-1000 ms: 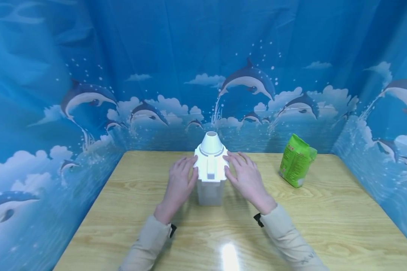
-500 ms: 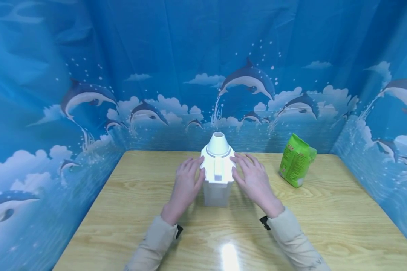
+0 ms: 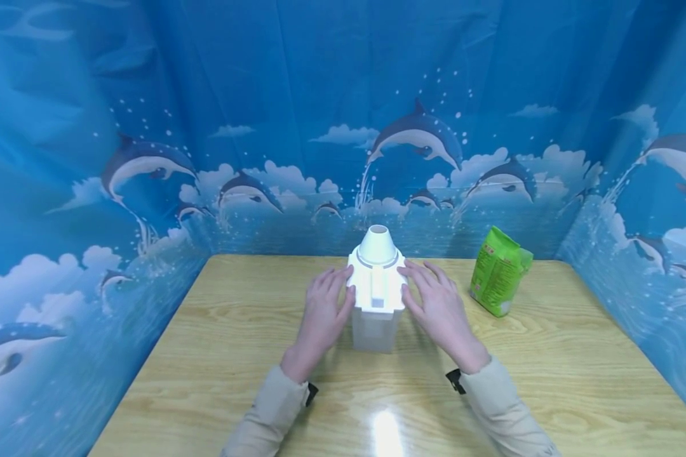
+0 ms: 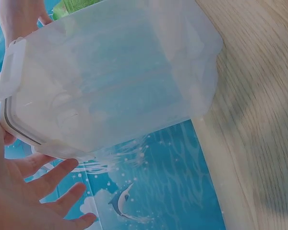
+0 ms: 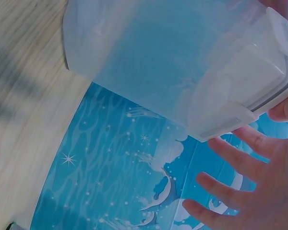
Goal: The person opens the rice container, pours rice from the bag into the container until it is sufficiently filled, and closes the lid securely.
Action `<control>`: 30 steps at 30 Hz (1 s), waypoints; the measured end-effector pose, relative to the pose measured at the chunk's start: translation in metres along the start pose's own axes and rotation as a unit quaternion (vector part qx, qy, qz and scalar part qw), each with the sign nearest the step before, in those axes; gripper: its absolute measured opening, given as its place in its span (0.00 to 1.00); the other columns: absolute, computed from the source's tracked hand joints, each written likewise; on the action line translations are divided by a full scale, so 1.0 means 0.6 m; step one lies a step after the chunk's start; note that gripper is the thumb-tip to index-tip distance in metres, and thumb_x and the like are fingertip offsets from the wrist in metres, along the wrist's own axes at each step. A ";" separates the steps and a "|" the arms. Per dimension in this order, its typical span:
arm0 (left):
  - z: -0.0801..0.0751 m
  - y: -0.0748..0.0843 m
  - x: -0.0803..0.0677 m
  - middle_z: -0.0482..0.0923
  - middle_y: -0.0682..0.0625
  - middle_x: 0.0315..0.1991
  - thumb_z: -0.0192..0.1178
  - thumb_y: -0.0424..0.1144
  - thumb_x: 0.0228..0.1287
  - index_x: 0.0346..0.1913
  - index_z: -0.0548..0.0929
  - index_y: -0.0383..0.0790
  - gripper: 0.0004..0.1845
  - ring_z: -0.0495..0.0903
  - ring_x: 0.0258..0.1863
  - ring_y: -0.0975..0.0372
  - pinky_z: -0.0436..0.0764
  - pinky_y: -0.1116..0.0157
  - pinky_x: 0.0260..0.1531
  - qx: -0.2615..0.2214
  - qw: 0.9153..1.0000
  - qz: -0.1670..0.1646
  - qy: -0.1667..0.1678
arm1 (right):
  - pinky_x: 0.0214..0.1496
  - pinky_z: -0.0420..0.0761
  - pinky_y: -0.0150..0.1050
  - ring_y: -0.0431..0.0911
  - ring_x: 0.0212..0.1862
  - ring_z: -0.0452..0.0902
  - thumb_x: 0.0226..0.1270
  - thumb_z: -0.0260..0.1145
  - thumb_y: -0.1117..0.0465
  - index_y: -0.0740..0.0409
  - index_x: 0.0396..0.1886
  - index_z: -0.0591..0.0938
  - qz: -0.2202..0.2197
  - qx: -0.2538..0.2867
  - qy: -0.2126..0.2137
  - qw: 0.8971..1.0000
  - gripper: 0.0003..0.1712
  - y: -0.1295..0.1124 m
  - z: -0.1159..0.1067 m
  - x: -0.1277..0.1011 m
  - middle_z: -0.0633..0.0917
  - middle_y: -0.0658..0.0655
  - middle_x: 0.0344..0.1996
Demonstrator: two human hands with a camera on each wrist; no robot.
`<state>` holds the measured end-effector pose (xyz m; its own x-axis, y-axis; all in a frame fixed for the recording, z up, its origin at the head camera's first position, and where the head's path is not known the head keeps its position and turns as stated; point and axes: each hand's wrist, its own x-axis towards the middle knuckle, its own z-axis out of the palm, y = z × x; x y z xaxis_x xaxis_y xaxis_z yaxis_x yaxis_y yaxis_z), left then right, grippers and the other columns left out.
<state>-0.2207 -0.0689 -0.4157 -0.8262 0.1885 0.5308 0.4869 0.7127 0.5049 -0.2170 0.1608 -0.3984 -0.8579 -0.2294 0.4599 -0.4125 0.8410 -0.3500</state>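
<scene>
Head view: the left hand (image 3: pixel 324 311) and right hand (image 3: pixel 437 306) flank the white container (image 3: pixel 375 298) on the worktop (image 3: pixel 206 355). Fingers lie straight against its lid sides. Neither grip curls round it.

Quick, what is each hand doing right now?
Left hand: open, straight fingers against the left side of the white lid on the clear container.
Right hand: open, straight fingers against the lid's right side.

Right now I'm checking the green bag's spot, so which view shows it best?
The head view: the whole green bag stands on the wooden table, to the right of the white-lidded container. The left wrist view catches only a green sliver at the top edge; the right wrist view shows none.
</scene>
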 end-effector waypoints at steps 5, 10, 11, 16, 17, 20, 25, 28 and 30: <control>0.007 0.007 0.001 0.75 0.44 0.68 0.48 0.48 0.79 0.70 0.73 0.41 0.24 0.68 0.71 0.44 0.60 0.41 0.72 -0.002 1.000 -0.003 -0.006 | 0.69 0.64 0.69 0.63 0.73 0.62 0.81 0.51 0.50 0.52 0.67 0.78 0.000 0.001 0.013 1.000 0.23 0.005 -0.005 -0.004 0.74 0.56 0.71; 0.012 0.013 -0.001 0.75 0.45 0.68 0.48 0.48 0.79 0.70 0.74 0.42 0.24 0.67 0.71 0.45 0.61 0.40 0.72 -0.006 1.000 -0.006 -0.008 | 0.69 0.65 0.68 0.64 0.72 0.63 0.80 0.53 0.52 0.54 0.64 0.79 -0.005 0.001 0.025 1.000 0.22 0.008 -0.011 -0.009 0.76 0.58 0.69; 0.013 0.014 -0.002 0.75 0.45 0.68 0.48 0.48 0.79 0.70 0.74 0.41 0.24 0.67 0.71 0.45 0.61 0.40 0.72 -0.008 1.000 -0.006 -0.007 | 0.69 0.65 0.68 0.64 0.72 0.64 0.79 0.53 0.52 0.55 0.64 0.79 -0.006 0.000 0.025 1.000 0.22 0.008 -0.011 -0.010 0.76 0.58 0.69; 0.013 0.018 -0.005 0.75 0.45 0.68 0.48 0.48 0.79 0.70 0.74 0.42 0.24 0.67 0.71 0.45 0.61 0.40 0.72 -0.012 1.000 -0.007 -0.009 | 0.67 0.67 0.68 0.65 0.71 0.65 0.78 0.54 0.55 0.57 0.63 0.80 -0.007 -0.006 0.029 1.000 0.21 0.008 -0.014 -0.014 0.77 0.60 0.68; 0.013 0.019 -0.005 0.75 0.45 0.68 0.48 0.48 0.79 0.71 0.74 0.42 0.24 0.67 0.71 0.45 0.61 0.40 0.72 -0.013 1.000 -0.007 -0.010 | 0.67 0.67 0.69 0.65 0.71 0.65 0.78 0.54 0.55 0.57 0.63 0.80 -0.007 -0.007 0.030 1.000 0.21 0.007 -0.015 -0.015 0.77 0.60 0.68; 0.013 0.021 -0.005 0.74 0.46 0.69 0.48 0.49 0.80 0.71 0.73 0.43 0.24 0.67 0.71 0.46 0.61 0.41 0.72 -0.017 1.000 -0.008 -0.015 | 0.68 0.67 0.68 0.65 0.70 0.65 0.78 0.54 0.55 0.57 0.63 0.80 -0.007 -0.008 0.031 0.999 0.21 0.007 -0.017 -0.017 0.77 0.60 0.68; 0.015 0.020 -0.006 0.74 0.45 0.69 0.48 0.49 0.79 0.71 0.73 0.43 0.25 0.66 0.72 0.46 0.60 0.41 0.72 -0.019 1.000 -0.011 -0.017 | 0.69 0.66 0.67 0.65 0.70 0.66 0.78 0.55 0.56 0.58 0.62 0.80 -0.012 -0.006 0.033 0.999 0.20 0.006 -0.018 -0.018 0.78 0.61 0.67; 0.014 0.019 -0.006 0.75 0.44 0.68 0.49 0.49 0.79 0.70 0.74 0.42 0.24 0.66 0.72 0.46 0.60 0.40 0.72 -0.018 1.000 -0.006 -0.014 | 0.70 0.66 0.66 0.65 0.70 0.67 0.77 0.56 0.57 0.58 0.62 0.81 -0.015 -0.008 0.035 0.999 0.20 0.007 -0.019 -0.018 0.78 0.61 0.67; 0.013 0.021 -0.007 0.75 0.44 0.68 0.50 0.49 0.79 0.69 0.75 0.41 0.24 0.67 0.71 0.45 0.60 0.39 0.72 -0.017 1.000 -0.002 -0.011 | 0.70 0.66 0.66 0.65 0.70 0.67 0.77 0.56 0.57 0.58 0.62 0.81 -0.015 -0.010 0.035 0.999 0.19 0.006 -0.019 -0.019 0.78 0.61 0.66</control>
<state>-0.2135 -0.0558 -0.4167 -0.8334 0.2007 0.5150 0.4934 0.6900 0.5296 -0.2053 0.1723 -0.3954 -0.8217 -0.2207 0.5255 -0.4310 0.8439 -0.3194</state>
